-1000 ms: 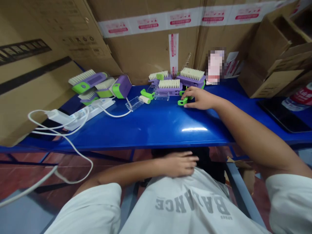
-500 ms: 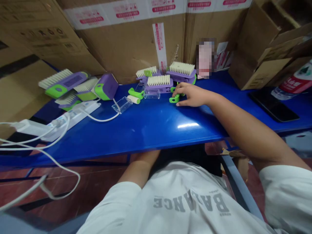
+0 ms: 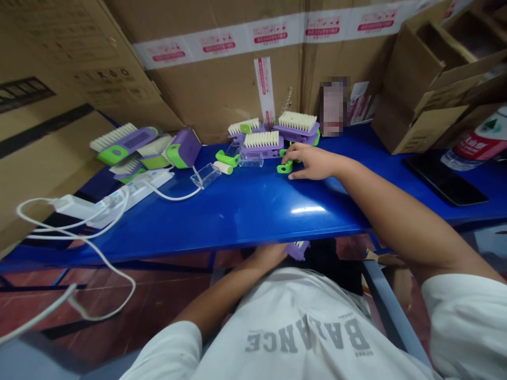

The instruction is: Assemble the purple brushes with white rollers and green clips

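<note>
My right hand (image 3: 312, 162) lies on the blue table (image 3: 237, 221), fingers curled narrowly around a green plastic piece (image 3: 284, 168), just in front of a purple bristle brush (image 3: 261, 142) and just right of a clear plastic tube (image 3: 250, 160). Below the table's near edge, my left hand (image 3: 269, 257) sits beside a purple plastic piece (image 3: 297, 250); I cannot tell whether those fingers hold it.

Six white-bristled brushes (image 3: 259, 139), three clear plastic cases (image 3: 205, 176) and one power strip (image 3: 134, 189) show.
</note>
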`<state>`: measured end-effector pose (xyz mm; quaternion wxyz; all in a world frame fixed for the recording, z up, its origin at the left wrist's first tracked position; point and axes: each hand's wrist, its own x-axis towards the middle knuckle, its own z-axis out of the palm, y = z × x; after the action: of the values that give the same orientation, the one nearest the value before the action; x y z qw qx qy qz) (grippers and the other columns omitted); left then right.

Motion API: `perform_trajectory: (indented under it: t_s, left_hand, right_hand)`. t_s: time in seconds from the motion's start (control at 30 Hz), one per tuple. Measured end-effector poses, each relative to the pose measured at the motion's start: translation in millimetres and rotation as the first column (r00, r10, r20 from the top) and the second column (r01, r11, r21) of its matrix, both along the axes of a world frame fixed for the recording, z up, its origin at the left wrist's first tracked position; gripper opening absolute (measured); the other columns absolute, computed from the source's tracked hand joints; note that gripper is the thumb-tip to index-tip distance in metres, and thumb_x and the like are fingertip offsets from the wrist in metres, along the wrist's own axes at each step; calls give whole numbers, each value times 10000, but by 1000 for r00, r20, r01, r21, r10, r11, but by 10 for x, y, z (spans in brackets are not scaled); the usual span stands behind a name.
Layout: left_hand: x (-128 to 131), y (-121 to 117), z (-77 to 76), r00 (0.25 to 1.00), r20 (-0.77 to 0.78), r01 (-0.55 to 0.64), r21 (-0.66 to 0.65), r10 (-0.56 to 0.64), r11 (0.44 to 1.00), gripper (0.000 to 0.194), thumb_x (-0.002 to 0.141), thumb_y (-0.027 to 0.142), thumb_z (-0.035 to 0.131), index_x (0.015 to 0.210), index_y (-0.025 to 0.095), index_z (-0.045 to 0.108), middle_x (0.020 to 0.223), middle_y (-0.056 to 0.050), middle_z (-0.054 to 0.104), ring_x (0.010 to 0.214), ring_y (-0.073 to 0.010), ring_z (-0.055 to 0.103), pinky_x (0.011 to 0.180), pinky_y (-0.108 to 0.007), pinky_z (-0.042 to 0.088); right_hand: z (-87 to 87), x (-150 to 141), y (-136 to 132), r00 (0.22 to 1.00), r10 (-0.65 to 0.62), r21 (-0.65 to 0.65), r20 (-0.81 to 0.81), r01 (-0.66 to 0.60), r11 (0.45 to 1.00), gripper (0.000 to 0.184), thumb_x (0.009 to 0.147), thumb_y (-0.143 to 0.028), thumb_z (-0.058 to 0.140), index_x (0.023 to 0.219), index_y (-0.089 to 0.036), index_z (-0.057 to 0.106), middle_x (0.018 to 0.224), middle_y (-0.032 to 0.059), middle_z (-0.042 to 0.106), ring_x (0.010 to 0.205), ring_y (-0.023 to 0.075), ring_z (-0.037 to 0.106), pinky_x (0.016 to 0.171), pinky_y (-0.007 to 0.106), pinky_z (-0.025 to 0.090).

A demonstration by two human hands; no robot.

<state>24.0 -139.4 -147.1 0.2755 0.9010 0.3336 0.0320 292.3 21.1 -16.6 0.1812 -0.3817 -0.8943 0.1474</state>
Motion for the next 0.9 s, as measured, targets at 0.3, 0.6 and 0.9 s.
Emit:
perform_trajectory:
  t_s: [0.3,0.6,0.9]
  left_hand:
    - [-997,-935,1257,968,240,-115,137,80,984,942,799,488,925,1680,573,602,1462,17,858,1315,-331,846,1142,-500,727]
    - [-651,146,1719,904,202,-384,771,378,508,574,922,190,804,1481,300,735,1530,-106,817,1500,-415,715,1045,-555,754]
    - [-318,431,1503,893,-106,-260,674,438,692,633,1003,253,886,1598,237,669,1662,-164,717,1606,-390,619,974,-429,767]
  right_hand:
    - [-39,12,39,1000,-17,28,7,17,999,478,895,-446,907,1341,-283,858,1437,140,725,1320,366,744,1247,584,601]
    - [66,164,84,938,-288,195,-193,324,926,283,946,-423,791,1160,-238,783,1199,140,826,1149,388,758,1080,569,609]
    - [3,932,666,655,-693,209,-303,755,622,352,914,-437,781,1122,-258,560,1394,288,753,1379,555,575,1214,874,393]
